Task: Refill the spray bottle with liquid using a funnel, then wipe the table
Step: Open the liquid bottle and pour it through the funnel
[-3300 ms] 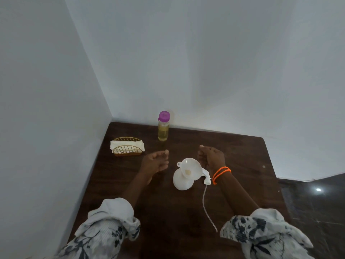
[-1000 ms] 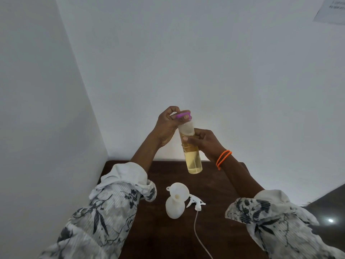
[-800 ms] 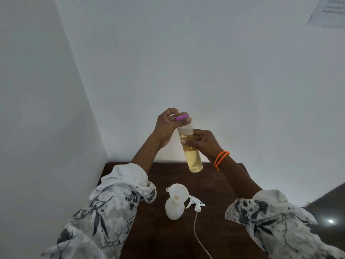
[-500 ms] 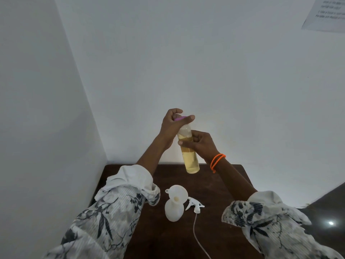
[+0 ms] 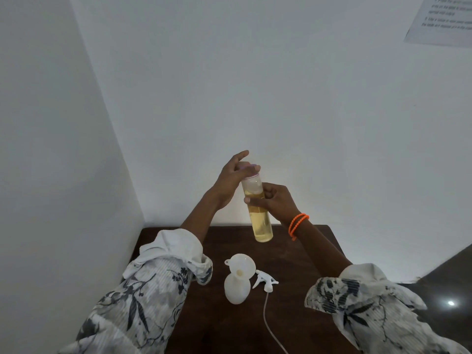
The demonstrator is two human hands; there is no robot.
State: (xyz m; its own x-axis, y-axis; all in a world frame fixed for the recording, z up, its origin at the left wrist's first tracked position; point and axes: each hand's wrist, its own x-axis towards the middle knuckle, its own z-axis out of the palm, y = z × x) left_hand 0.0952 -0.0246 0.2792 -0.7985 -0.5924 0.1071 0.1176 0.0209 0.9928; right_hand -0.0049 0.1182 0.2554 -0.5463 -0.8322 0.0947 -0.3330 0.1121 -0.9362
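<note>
The person is holding a clear bottle (image 5: 258, 205) of yellow liquid up in front of the white wall (image 5: 281, 85), well above the dark wooden table (image 5: 301, 254). The right hand (image 5: 274, 201) is wrapping around the middle of the bottle, fingers (image 5: 251, 200) curling across its front and keeping it nearly upright with the base tilting slightly toward the right. The left hand (image 5: 231, 178) is sitting at the top of the bottle, its thumb and lower fingers closing over the purple cap (image 5: 251, 172), of which only a thin rim is showing, while the index finger is sticking up and away from it; whether the cap is loose or tight cannot be told. The liquid is filling roughly the lower two thirds of the bottle. Orange bands (image 5: 297, 223) are circling the right wrist, and both forearms are emerging from rolled floral sleeves (image 5: 158, 284). Down on the table, the white spray bottle (image 5: 237, 290) is standing between the two arms with a white funnel (image 5: 242, 264) sitting in its neck, tipping a little to one side. Just beside it on the right, the white trigger head (image 5: 265, 282) is lying on the table, its thin tube (image 5: 269, 325) trailing toward the near edge. A printed sheet (image 5: 444, 19) is hanging on the wall at the upper right.
</note>
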